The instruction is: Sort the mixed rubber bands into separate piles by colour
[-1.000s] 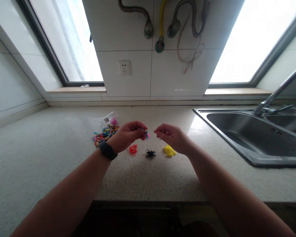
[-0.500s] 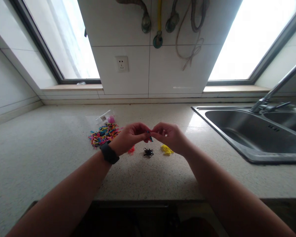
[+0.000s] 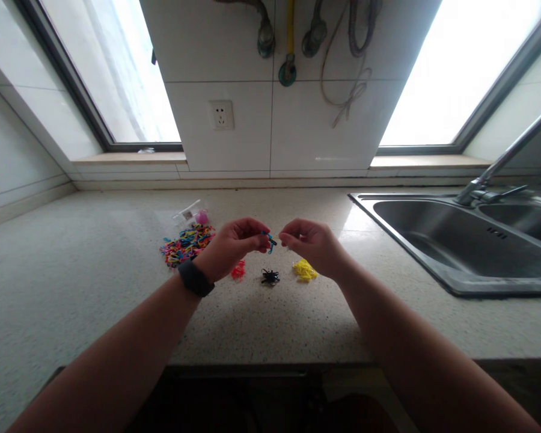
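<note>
My left hand, with a dark band on its wrist, is raised over the counter and pinches a few small coloured elastic bands, blue ones showing at the fingertips. My right hand is closed in a pinch just to the right of them, fingertips almost touching the bands. Below the hands lie three small sorted heaps: red bands, black bands and yellow bands. A larger mixed pile of coloured bands lies to the left.
A clear plastic bag with something pink lies behind the mixed pile. A steel sink with a tap fills the right side. Tiled wall with a socket and hanging hoses stands behind the speckled counter.
My hands came together half a second ago and have now drawn slightly apart again. The left hand still holds the bands. The view shifted a little.
</note>
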Available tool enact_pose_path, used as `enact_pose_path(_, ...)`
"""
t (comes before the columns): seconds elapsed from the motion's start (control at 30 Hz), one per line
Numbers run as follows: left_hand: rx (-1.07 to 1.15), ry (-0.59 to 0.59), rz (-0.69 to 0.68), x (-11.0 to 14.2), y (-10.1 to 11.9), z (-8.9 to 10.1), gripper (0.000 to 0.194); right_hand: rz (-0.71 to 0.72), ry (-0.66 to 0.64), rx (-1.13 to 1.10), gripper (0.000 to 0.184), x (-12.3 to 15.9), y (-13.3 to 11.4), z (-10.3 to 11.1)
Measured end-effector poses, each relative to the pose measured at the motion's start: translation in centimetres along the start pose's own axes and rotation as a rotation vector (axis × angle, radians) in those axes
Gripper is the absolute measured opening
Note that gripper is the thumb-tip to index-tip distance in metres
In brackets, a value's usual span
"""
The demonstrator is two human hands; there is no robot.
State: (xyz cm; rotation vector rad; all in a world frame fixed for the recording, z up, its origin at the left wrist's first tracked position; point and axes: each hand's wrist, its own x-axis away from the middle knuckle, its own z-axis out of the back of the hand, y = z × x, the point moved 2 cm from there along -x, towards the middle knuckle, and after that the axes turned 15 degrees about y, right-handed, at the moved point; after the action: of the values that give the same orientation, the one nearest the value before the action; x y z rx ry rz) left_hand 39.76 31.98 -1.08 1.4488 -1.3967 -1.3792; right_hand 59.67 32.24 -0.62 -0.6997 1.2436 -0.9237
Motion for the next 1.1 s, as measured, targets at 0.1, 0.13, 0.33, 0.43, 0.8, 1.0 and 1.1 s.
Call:
enact_pose_path(0.1,0.002,0.02,0.01,0.1,0.1,0.0,0.017,-0.028,0.016,-0.029,0.02,0.0,0.0,0.0)
enact_pose_path(0.13,0.006,0.024,0.01,0.1,0.1,0.0,0.017,-0.035,0.018,-0.034,0.02,0.0,-0.1,0.1)
enact_pose_path(0.33,0.072,-0.014,0.019,0.1,0.2,-0.1,0.016,-0.036,0.015,-0.055,0.017,0.1,-1.0,0.3)
enact_pose_path(0.43,0.077,-0.029,0.031,0.1,0.3,-0.1,0.017,-0.026,0.016,-0.066,0.017,0.0,-1.2,0.4)
enact_pose_path(0.8,0.071,-0.007,0.065,0.4,0.5,-0.3,0.019,-0.049,0.051,-0.134,0.019,-0.1,-1.3,1.0)
enact_pose_path(1.0,0.093,-0.019,0.083,0.4,0.6,-0.3,0.019,-0.075,0.076,-0.267,0.019,-0.2,-1.3,1.5)
enact_pose_path(1.1,0.091,-0.013,0.084,0.5,0.7,-0.3,0.02,-0.095,0.088,-0.296,0.02,-0.3,-1.2,1.6)
